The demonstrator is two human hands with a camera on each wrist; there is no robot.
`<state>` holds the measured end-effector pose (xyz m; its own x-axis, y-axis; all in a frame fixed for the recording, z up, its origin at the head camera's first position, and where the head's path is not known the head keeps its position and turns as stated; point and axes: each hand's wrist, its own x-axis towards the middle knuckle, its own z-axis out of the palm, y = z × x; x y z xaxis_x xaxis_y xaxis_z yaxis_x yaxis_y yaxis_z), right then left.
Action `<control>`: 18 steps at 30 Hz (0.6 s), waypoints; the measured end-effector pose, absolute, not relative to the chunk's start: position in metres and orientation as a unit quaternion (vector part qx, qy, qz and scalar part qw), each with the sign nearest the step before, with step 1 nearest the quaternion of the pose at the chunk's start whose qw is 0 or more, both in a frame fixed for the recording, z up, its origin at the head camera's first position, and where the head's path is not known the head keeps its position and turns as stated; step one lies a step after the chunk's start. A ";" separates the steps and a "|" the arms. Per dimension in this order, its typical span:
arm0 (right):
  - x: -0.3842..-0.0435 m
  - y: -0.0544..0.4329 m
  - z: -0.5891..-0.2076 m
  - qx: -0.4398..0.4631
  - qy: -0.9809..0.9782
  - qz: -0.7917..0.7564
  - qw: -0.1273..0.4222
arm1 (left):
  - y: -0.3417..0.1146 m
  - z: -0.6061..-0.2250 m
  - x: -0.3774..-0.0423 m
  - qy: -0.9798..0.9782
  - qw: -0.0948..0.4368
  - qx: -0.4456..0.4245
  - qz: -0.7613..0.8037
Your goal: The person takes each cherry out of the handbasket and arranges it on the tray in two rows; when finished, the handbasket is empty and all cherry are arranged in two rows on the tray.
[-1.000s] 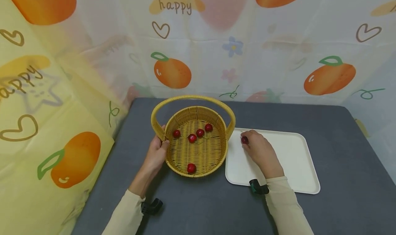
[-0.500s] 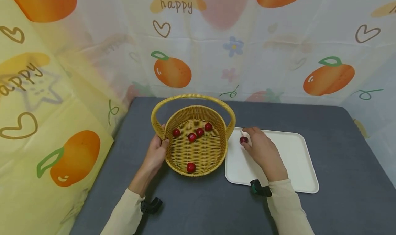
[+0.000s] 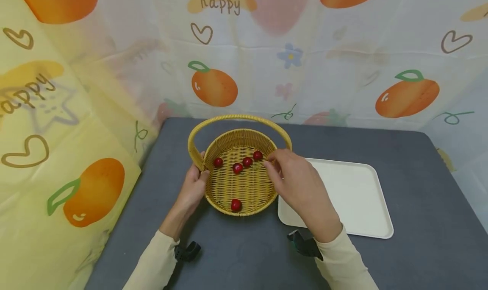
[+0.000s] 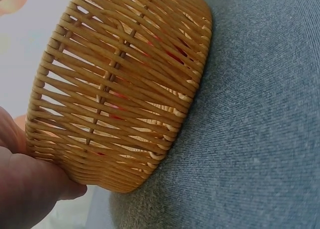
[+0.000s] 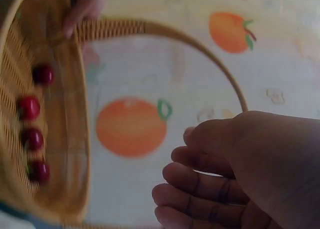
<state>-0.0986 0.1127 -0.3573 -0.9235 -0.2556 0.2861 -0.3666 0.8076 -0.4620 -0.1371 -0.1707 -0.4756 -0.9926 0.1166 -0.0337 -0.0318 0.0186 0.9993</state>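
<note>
A round yellow wicker basket [image 3: 249,186] with an arched handle [image 3: 240,117] stands on the dark table. Several red cherries [image 3: 237,168] lie toward its back half, and one lone cherry [image 3: 236,205] sits by the front rim. My left hand [image 3: 189,192] grips the basket's left side at the foot of the handle; in the left wrist view its thumb [image 4: 30,186] lies against the weave. Over the basket's right rim hovers my right hand [image 3: 303,188], fingertips close to the rightmost cherry. The right wrist view shows these fingers [image 5: 195,194] loosely bent, with nothing visible between them.
A white rectangular tray [image 3: 354,196] lies right of the basket, its left part hidden beneath the right hand and forearm. Behind the grey table [image 3: 415,188] hangs a fruit-printed cloth [image 3: 339,69], with a yellow part on the left.
My right hand has moved left from the tray to the basket's right rim. The cherry seen at its fingertips over the tray is now out of sight. My left hand keeps its grip.
</note>
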 end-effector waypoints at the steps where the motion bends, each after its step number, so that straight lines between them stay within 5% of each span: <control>1: -0.100 0.104 -0.357 0.172 -0.945 0.262 0.098 | -0.171 -0.476 -0.137 0.711 0.053 0.030 0.700; 18: -0.165 0.021 -0.414 0.160 -0.962 0.207 -0.073 | -0.169 -0.475 -0.136 0.707 0.048 0.010 0.706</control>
